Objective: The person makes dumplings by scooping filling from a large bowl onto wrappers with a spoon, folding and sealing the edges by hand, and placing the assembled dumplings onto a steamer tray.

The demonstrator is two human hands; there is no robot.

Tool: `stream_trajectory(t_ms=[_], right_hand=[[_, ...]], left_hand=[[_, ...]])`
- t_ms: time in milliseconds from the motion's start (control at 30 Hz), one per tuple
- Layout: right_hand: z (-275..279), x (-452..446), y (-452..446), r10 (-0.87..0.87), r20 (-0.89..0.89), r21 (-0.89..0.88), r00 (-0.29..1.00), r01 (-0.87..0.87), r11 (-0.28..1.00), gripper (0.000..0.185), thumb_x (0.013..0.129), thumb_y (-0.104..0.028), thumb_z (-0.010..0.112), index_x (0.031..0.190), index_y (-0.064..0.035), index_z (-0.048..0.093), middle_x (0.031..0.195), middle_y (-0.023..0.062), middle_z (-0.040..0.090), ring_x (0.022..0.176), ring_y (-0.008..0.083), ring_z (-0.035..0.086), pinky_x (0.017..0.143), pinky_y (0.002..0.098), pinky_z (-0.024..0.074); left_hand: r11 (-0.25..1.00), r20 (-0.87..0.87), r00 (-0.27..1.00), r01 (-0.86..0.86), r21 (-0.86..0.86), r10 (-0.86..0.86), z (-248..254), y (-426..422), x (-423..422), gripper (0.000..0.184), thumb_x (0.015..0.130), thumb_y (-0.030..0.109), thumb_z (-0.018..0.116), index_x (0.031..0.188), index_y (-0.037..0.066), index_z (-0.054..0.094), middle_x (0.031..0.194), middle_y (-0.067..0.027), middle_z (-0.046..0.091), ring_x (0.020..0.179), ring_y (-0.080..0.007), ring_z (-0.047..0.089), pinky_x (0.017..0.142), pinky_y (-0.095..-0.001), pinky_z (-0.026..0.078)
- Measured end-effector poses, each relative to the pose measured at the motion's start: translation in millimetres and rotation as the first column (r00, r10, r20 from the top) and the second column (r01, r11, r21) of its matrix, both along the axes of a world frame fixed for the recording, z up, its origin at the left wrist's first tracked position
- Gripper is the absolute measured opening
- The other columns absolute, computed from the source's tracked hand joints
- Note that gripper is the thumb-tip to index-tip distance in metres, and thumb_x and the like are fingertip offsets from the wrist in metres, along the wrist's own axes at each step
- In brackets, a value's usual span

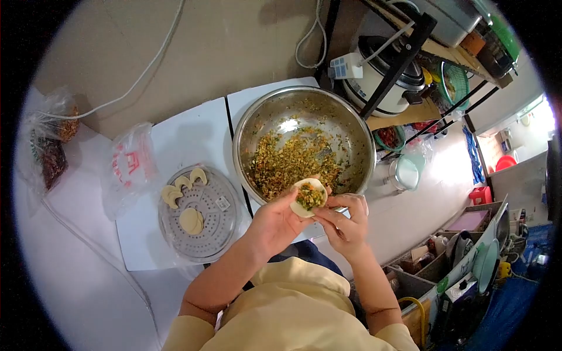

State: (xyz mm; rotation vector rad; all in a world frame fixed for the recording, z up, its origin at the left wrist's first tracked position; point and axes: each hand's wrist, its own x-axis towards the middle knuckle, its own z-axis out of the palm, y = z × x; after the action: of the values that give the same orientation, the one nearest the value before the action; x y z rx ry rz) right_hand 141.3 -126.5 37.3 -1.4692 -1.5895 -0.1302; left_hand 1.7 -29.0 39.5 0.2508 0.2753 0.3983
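Cream-coloured dough, a round dumpling wrapper (301, 208), is gripped in both hands: the left hand (275, 221) cradles it from the left, while the right hand (346, 221) pinches its right edge between thumb and fingers. It is held up over the near rim of a stainless steel mixing bowl (353, 131). A mound of chopped filling (312, 196) sits in its middle and its edge is open, so this piece looks filled but not yet sealed

Beyond the hands, the bowl holds plenty more chopped mixture (284, 161), so I judge most of the filling is unused. To the left, on the white table (139, 248), a round perforated tray (218, 231) carries a few crescent-shaped dumplings (199, 175) near its far rim, apparently folded shut. Near them lies a small overlapping pile of flat wrappers (190, 220), unfilled. By that count, the work seems early, with only a handful finished
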Motion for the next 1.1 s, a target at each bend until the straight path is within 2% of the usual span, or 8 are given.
stream_trajectory(t_ms=[200, 267, 367, 700, 800, 867, 967, 1100], right_hand=[[2.5, -2.8, 4.9, 0.020, -0.059, 0.067, 0.998, -0.016, 0.998, 0.021, 0.064, -0.005, 0.074, 0.084, -0.0103, 0.070, 0.086, 0.0045, 0.054, 0.081, 0.0231, 0.051, 0.069, 0.0333, 0.0419], [8.0, -4.6, 2.7, 0.005, -0.146, 0.046, 0.989, 0.002, 0.999, 0.019, 0.065, -0.006, 0.073, 0.083, -0.0123, 0.070, 0.086, 0.0040, 0.057, 0.081, 0.0231, 0.054, 0.067, 0.0322, 0.0431], [10.6, -4.4, -0.2, 0.027, -0.179, 0.022, 0.983, -0.024, 0.999, 0.020, 0.066, -0.006, 0.073, 0.085, -0.0117, 0.070, 0.087, 0.0048, 0.057, 0.082, 0.0232, 0.053, 0.067, 0.0320, 0.0432], [-4.4, -11.0, -4.8, -0.018, -0.379, 0.037, 0.925, 0.034, 0.999, 0.029, 0.070, -0.009, 0.071, 0.100, -0.0083, 0.069, 0.102, 0.0120, 0.057, 0.095, 0.0281, 0.053, 0.080, 0.0353, 0.0447], [-5.0, -9.4, -1.1, 0.025, -0.327, 0.069, 0.945, -0.003, 0.998, 0.028, 0.071, -0.008, 0.070, 0.099, -0.0085, 0.070, 0.106, 0.0125, 0.057, 0.098, 0.0284, 0.052, 0.083, 0.0363, 0.0429], [-4.2, -7.9, 0.3, 0.015, -0.334, 0.034, 0.943, -0.004, 0.999, 0.026, 0.071, -0.008, 0.070, 0.097, -0.0087, 0.070, 0.106, 0.0120, 0.057, 0.097, 0.0282, 0.052, 0.083, 0.0375, 0.0417], [0.3, -5.1, 3.0, -0.020, -0.267, -0.017, 0.964, 0.016, 1.000, 0.025, 0.070, -0.008, 0.070, 0.095, -0.0083, 0.070, 0.106, 0.0118, 0.056, 0.095, 0.0274, 0.051, 0.081, 0.0371, 0.0415], [6.8, -5.2, 7.7, -0.030, -0.214, -0.045, 0.976, 0.021, 0.999, 0.014, 0.076, -0.009, 0.068, 0.090, -0.0054, 0.071, 0.106, 0.0114, 0.055, 0.092, 0.0225, 0.050, 0.075, 0.0311, 0.0402]], left_hand=[[0.999, 0.051, 0.998, 0.027, 0.039, -0.029, 8.4, -6.6, -4.8, 0.048, 0.094, 0.013, 0.049, 0.138, 0.004, 0.033, 0.129, -0.0134, 0.049, 0.116, -0.0206, 0.050, 0.100, -0.0356, 0.039], [0.850, -0.248, 0.968, 0.109, 0.515, 0.026, 15.2, -10.3, -6.7, 0.061, 0.084, -0.003, 0.058, 0.139, 0.003, 0.032, 0.129, -0.0104, 0.049, 0.116, -0.0156, 0.049, 0.098, -0.0295, 0.041], [0.817, -0.267, 0.962, 0.109, 0.566, 0.057, 21.5, -9.4, -8.4, 0.069, 0.078, -0.012, 0.060, 0.140, 0.003, 0.032, 0.128, -0.0078, 0.050, 0.116, -0.0128, 0.048, 0.097, -0.0255, 0.041], [0.771, -0.233, 0.972, 0.127, 0.624, 0.029, 19.6, -5.2, -10.8, 0.066, 0.079, -0.007, 0.061, 0.139, 0.002, 0.034, 0.125, -0.0076, 0.051, 0.116, -0.0141, 0.048, 0.099, -0.0264, 0.039], [0.760, -0.235, 0.970, 0.111, 0.641, 0.056, 23.9, -4.8, -9.1, 0.062, 0.081, -0.004, 0.061, 0.137, 0.003, 0.038, 0.121, -0.0055, 0.054, 0.103, -0.0090, 0.054, 0.085, -0.0209, 0.045], [0.674, -0.322, 0.945, 0.202, 0.710, 0.055, 31.2, -1.3, -10.8, 0.056, 0.083, -0.002, 0.061, 0.134, 0.004, 0.042, 0.117, -0.0031, 0.057, 0.085, -0.0028, 0.054, 0.065, -0.0159, 0.044], [0.662, -0.320, 0.945, 0.194, 0.723, 0.072, 28.3, -1.1, -8.3, 0.051, 0.084, 0.001, 0.061, 0.132, 0.005, 0.045, 0.114, -0.0013, 0.059, 0.073, 0.0011, 0.050, 0.054, -0.0143, 0.037], [0.607, -0.389, 0.915, 0.249, 0.755, 0.109, 22.8, 0.2, -7.1, 0.049, 0.085, 0.002, 0.061, 0.131, 0.004, 0.046, 0.114, -0.0019, 0.059, 0.079, 0.0001, 0.052, 0.060, -0.0147, 0.041]])
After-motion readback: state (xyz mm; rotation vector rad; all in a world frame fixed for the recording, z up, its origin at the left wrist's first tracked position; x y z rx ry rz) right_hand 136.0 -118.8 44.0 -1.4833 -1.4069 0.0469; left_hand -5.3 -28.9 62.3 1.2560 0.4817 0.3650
